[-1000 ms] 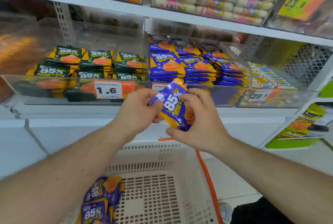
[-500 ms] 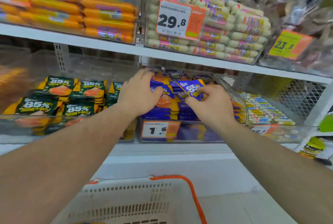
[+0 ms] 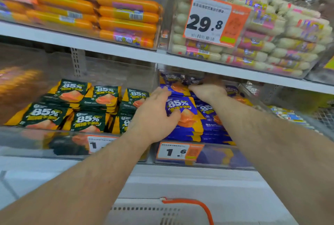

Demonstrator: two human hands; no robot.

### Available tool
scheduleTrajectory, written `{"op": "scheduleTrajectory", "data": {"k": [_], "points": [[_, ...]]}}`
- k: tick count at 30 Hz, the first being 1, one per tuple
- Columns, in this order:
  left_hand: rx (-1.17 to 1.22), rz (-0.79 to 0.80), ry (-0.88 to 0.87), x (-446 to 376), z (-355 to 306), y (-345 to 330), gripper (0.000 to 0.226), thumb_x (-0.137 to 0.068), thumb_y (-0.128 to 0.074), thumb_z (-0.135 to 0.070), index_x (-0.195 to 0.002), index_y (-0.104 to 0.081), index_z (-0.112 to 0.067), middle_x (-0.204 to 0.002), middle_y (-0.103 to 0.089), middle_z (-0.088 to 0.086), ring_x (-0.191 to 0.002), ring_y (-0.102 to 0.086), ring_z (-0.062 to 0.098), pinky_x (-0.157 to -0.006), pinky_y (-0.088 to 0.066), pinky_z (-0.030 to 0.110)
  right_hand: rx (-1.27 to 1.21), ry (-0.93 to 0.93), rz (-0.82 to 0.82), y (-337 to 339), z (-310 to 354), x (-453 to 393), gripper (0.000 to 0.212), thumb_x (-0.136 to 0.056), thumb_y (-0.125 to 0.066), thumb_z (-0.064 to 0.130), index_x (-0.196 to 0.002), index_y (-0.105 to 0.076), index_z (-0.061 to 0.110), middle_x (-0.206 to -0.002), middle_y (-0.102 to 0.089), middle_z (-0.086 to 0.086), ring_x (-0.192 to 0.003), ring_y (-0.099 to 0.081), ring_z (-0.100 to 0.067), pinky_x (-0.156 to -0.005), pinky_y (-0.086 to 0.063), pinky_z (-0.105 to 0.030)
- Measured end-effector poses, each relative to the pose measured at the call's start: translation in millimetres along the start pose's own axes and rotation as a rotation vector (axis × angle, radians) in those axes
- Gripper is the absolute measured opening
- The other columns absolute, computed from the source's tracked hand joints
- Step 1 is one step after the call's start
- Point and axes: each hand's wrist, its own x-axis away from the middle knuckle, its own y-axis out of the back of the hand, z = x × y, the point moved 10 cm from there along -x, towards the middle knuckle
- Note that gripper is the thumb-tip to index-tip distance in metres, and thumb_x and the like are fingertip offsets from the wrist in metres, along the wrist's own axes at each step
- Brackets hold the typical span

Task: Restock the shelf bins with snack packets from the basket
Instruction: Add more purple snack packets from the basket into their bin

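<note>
Head camera view: the left hand (image 3: pixel 155 116) lies flat on the front stack of blue packets (image 3: pixel 182 114), its fingers (image 3: pixel 160 92) stretched forward over the packets and its thumb pressed against the top one. The right hand (image 3: pixel 207 91) reaches deeper into the same clear bin (image 3: pixel 213 156), knuckles up, fingers bent down onto the back row of blue packets; whether they pinch one I cannot tell, since the far end is blurred. An orange price tag (image 3: pixel 179 151) reading 1.6 sits on the bin's front wall. Just to the left, a second clear bin holds green packets (image 3: pixel 86 105) in rows. On the shelf above are orange sausages (image 3: pixel 112 13) and pale sausages (image 3: pixel 271 44) behind a 29.8 tag (image 3: pixel 213 20). Below both forearms, the white basket (image 3: pixel 144 212) with its orange handle (image 3: pixel 195 205) shows only its rim.
</note>
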Motion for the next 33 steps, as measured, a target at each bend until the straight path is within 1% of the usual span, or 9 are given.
{"op": "scheduleTrajectory", "data": {"k": [5,9,12,16,20,22,25,29,33], "points": [[0.009,0.014,-0.001,0,0,0,0.064,-0.095,-0.056,-0.039,-0.151,-0.033,-0.019,-0.16,-0.027,-0.002,-0.148,-0.015,0.008,-0.116,-0.016,0.023,0.118,0.048,0.034,-6,7,-14,0.066,-0.096,-0.037,0.061,-0.132,-0.054,0.008,-0.131,-0.054,-0.017,-0.11,-0.057,-0.035,-0.089,-0.049,-0.039],[0.001,0.024,0.0,0,-1,-1,0.064,-0.095,-0.055,-0.041,-0.151,-0.032,-0.02,-0.161,-0.025,-0.001,-0.149,-0.013,0.008,-0.116,-0.018,0.025,0.355,0.179,0.101,-10,16,-17,0.036,-0.102,-0.033,0.017,-0.125,-0.059,0.008,-0.132,-0.055,-0.016,-0.108,-0.056,-0.032,-0.082,-0.045,-0.034],[-0.004,0.04,0.011,1,-1,-2,0.065,-0.095,-0.055,-0.042,-0.151,-0.032,-0.02,-0.161,-0.024,-0.002,-0.149,-0.012,0.008,-0.116,-0.018,0.026,0.402,0.211,0.139,-13,14,-17,0.039,-0.101,-0.031,0.023,-0.129,-0.055,0.009,-0.137,-0.052,-0.014,-0.114,-0.053,-0.031,-0.089,-0.044,-0.035],[-0.011,0.078,0.018,2,-5,-1,0.064,-0.096,-0.054,-0.041,-0.152,-0.03,-0.02,-0.162,-0.022,-0.003,-0.149,-0.01,0.009,-0.117,-0.016,0.027,0.31,0.107,0.104,-10,-10,-27,0.075,-0.078,-0.02,0.056,-0.129,-0.05,0.011,-0.14,-0.049,-0.021,-0.12,-0.049,-0.043,-0.101,-0.043,-0.053],[-0.029,-0.044,-0.072,16,-17,19,0.053,-0.091,-0.055,-0.037,-0.141,-0.046,-0.019,-0.152,-0.041,-0.001,-0.142,-0.031,0.015,-0.119,-0.014,0.039,0.198,0.182,-0.047,35,16,59,0.049,-0.098,-0.034,0.052,-0.11,-0.064,0.016,-0.115,-0.064,-0.014,-0.109,-0.056,-0.035,-0.098,-0.044,-0.044],[-0.065,-0.185,-0.154,37,-24,38,0.045,-0.081,-0.053,-0.035,-0.123,-0.058,-0.02,-0.13,-0.058,-0.001,-0.122,-0.049,0.018,-0.106,-0.023,0.038,0.137,0.27,-0.198,55,29,102,0.038,-0.096,-0.044,0.046,-0.103,-0.07,0.019,-0.109,-0.065,-0.014,-0.108,-0.055,-0.037,-0.091,-0.043,-0.043],[-0.087,-0.267,-0.331,77,-31,50,0.032,-0.076,-0.048,-0.029,-0.1,-0.064,-0.016,-0.095,-0.062,-0.001,-0.09,-0.054,0.018,-0.079,-0.032,0.031,0.092,0.423,-0.412,63,47,161,0.029,-0.09,-0.051,0.035,-0.083,-0.071,0.015,-0.094,-0.064,-0.011,-0.096,-0.056,-0.037,-0.076,-0.041,-0.039],[-0.053,-0.048,-0.381,130,-3,25,0.019,-0.074,-0.047,-0.023,-0.078,-0.064,-0.014,-0.069,-0.06,-0.004,-0.064,-0.053,0.017,-0.057,-0.043,0.03,0.007,0.667,-0.582,40,73,236,0.027,-0.076,-0.048,0.029,-0.06,-0.062,0.013,-0.069,-0.06,-0.01,-0.071,-0.056,-0.034,-0.063,-0.036,-0.037],[-0.289,0.53,-0.114,191,79,-38,0.021,-0.083,-0.052,-0.023,-0.095,-0.068,-0.019,-0.094,-0.067,-0.003,-0.091,-0.063,0.023,-0.074,-0.051,0.034,0.006,0.856,-0.492,-46,91,293,0.026,-0.073,-0.049,0.029,-0.059,-0.062,0.012,-0.064,-0.055,-0.008,-0.067,-0.054,-0.03,-0.063,-0.037,-0.035]]}}
